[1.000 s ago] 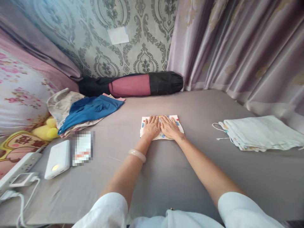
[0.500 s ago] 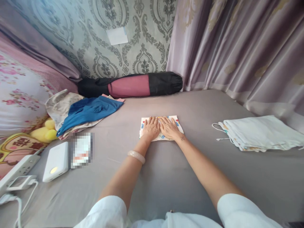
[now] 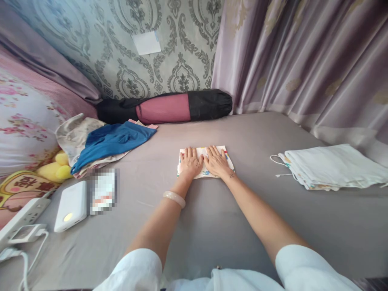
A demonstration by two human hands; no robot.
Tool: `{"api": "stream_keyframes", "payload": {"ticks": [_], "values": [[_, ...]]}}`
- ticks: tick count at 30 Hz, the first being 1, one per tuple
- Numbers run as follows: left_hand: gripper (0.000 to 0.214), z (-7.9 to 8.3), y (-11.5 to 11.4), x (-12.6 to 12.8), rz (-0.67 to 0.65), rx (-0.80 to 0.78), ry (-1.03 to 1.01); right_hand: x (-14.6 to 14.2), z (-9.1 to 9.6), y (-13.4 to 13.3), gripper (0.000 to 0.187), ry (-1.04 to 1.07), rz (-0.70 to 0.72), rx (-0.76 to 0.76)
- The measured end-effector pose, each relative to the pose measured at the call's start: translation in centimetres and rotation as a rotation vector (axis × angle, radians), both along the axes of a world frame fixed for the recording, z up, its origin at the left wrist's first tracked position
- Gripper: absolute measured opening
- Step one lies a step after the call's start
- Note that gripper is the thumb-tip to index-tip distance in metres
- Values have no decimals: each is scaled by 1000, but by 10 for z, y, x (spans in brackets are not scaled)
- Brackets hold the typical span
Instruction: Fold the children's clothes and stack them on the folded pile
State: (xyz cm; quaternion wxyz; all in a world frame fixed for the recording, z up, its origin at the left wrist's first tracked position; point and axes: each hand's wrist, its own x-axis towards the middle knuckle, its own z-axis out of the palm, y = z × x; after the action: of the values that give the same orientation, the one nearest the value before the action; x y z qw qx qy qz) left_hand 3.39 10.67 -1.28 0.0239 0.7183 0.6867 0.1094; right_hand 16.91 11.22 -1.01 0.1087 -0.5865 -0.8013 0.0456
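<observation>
A small folded white cloth with coloured prints [image 3: 202,152] lies on the grey bed sheet [image 3: 212,218] in the middle. My left hand [image 3: 190,162] rests flat on its left half, fingers stretched out. My right hand [image 3: 216,161] lies flat on its right half, fingers spread. Both palms press on the cloth and hold nothing. A pale bangle [image 3: 174,198] sits on my left wrist.
A stack of folded white cloths [image 3: 332,166] lies at the right. A blue garment [image 3: 113,140] on a beige pile sits at the left, with a rolled mat in a black bag [image 3: 166,106] behind. A white power bank [image 3: 71,205], power strip [image 3: 21,218] and yellow plush toy [image 3: 57,166] lie far left. Curtains hang at the right.
My two hands have slid slightly apart on the folded cloth, showing a strip of it between them. The view has shifted a little.
</observation>
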Motion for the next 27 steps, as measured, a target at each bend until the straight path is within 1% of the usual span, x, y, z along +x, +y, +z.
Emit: {"api": "stream_keyframes", "payload": {"ticks": [5, 8, 10, 13, 16, 19, 21, 23, 27], "values": [[64, -1, 3, -3, -10, -25, 0, 2, 6, 2, 58, 4, 3, -55], [66, 0, 1, -12, -49, -61, 4, 10, 7, 2, 58, -2, 40, -108], [67, 1, -3, -19, -61, -91, -2, 15, 7, 1, 60, -14, 37, -101], [69, 2, -8, -25, -37, -72, 0, 18, 4, -2, 61, -31, -9, -66], [70, 3, -10, -24, -2, -71, 6, 17, 3, -2, 61, -33, -19, -61], [73, 3, -9, -24, 13, -105, -12, 18, 4, 0, 61, -20, -13, -91], [74, 2, -7, -28, 3, -106, -29, 21, 4, 2, 62, -10, -14, -131], [72, 0, -7, -37, -23, -106, -44, 26, 4, 2, 64, -4, -51, -143], [68, -4, -7, -53, -72, -112, -47, 33, -1, 1, 65, -9, -137, -99]]}}
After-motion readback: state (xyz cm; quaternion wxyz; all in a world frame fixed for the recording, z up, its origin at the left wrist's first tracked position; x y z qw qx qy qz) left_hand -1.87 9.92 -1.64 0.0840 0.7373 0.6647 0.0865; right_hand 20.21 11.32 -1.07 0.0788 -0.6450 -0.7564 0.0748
